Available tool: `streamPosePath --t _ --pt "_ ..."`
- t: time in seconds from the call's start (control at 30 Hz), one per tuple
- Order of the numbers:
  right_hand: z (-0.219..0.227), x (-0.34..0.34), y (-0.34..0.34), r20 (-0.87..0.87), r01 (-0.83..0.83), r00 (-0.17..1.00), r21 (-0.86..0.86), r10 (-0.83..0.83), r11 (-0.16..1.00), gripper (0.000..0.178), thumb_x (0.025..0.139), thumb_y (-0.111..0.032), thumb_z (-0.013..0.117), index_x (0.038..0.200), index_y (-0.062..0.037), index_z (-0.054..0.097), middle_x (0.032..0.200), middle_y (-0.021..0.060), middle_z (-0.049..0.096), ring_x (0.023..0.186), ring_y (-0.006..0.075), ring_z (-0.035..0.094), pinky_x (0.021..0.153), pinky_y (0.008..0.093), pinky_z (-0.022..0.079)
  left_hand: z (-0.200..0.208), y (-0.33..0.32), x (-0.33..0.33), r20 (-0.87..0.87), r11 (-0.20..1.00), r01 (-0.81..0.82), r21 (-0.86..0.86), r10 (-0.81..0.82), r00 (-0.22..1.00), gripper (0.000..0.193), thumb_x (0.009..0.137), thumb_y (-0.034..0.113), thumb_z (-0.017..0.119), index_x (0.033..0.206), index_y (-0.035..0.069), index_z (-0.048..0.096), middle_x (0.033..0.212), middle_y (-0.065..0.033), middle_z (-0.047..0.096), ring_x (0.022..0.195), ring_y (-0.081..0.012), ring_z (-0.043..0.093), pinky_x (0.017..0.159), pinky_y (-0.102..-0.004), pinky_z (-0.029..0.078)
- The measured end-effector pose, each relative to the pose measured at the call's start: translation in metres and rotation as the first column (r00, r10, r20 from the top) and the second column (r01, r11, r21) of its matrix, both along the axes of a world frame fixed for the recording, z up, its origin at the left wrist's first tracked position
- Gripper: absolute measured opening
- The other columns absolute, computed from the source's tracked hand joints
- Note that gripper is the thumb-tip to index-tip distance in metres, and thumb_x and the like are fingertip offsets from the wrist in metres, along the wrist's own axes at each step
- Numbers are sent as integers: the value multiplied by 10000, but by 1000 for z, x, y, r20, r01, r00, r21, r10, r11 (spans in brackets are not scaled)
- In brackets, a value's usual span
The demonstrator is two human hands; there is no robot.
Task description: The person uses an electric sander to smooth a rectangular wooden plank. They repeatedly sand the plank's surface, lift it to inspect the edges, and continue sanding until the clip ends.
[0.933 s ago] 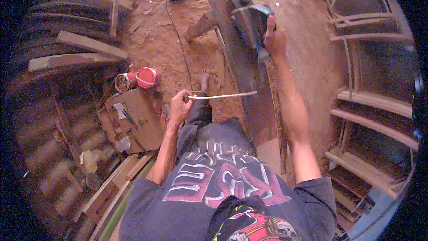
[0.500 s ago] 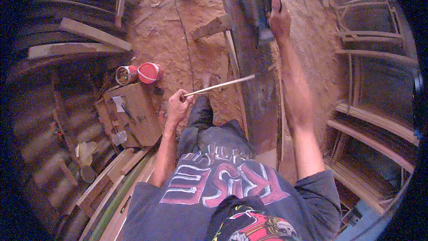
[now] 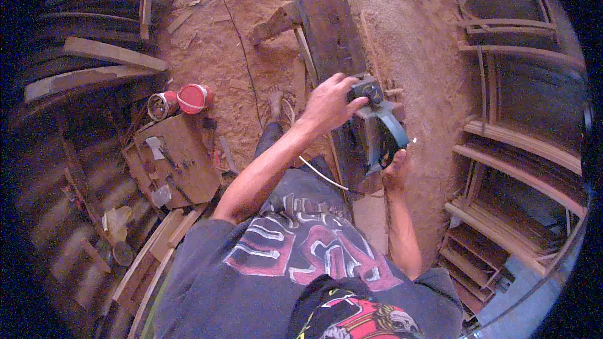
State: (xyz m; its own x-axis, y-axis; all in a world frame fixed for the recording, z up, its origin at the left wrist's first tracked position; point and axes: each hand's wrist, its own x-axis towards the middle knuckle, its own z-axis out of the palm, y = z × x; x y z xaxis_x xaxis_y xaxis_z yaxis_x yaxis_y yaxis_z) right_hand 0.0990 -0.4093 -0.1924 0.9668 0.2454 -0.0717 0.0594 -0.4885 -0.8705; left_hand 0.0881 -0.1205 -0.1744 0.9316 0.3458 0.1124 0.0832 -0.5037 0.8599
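Note:
A teal and grey electric hand planer (image 3: 381, 127) rests on the near part of a long dark wooden board (image 3: 323, 19). My left hand (image 3: 331, 102) is closed over the planer's front end, the thumb against its dark front knob. Around the rear handle my right hand (image 3: 395, 172) is wrapped, closer to my body. A pale cord (image 3: 321, 177) trails from the back of the planer across my lap and down beside my bare foot (image 3: 276, 102). The planer's sole is hidden against the board.
A wooden support (image 3: 276, 24) stands left of the board. Shavings cover the floor (image 3: 427, 81). Two red buckets (image 3: 195, 98) stand behind a wooden box (image 3: 182, 160) at the left. Wooden frames (image 3: 512, 25) line the right, and stacked planks (image 3: 113, 53) the left.
My right hand has drawn the planer back along the board towards me. My left hand has let go of the pale cord and taken hold of the planer's front.

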Motion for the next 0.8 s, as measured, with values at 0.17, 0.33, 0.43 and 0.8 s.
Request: streamPosePath --t 0.17,0.33,0.43,0.8 --pt "-6 52 48 153 32 988 -332 21 943 640 1004 -601 418 1142 -4 606 756 180 623 646 360 587 585 429 472 26 33 79 -194 971 151 184 -115 974 518 793 389 802 1110 3 667 1065 -203 651 1033 -374 648 888 -461 544" --pt "3 93 110 162 -14 986 -110 32 994 498 1039 -521 457 954 -51 598 625 2 529 526 114 541 457 295 429 44 87 126 -250 831 339 442 -249 936 517 802 416 786 1076 -7 674 1092 -197 650 1034 -383 651 898 -461 551" --pt "16 102 130 394 24 918 -177 48 984 476 1044 -490 467 936 -47 601 608 23 548 514 129 551 450 307 429 57 117 147 -341 745 519 420 -400 851 478 822 406 764 1052 -6 685 1100 -186 657 1068 -378 644 939 -450 536" --pt "66 108 172 414 -44 901 -203 127 978 526 1047 -509 435 871 -40 593 585 49 552 508 165 563 478 344 425 132 175 171 -303 311 651 692 -694 653 236 708 102 693 909 -9 749 868 -207 715 861 -365 704 765 -443 572"
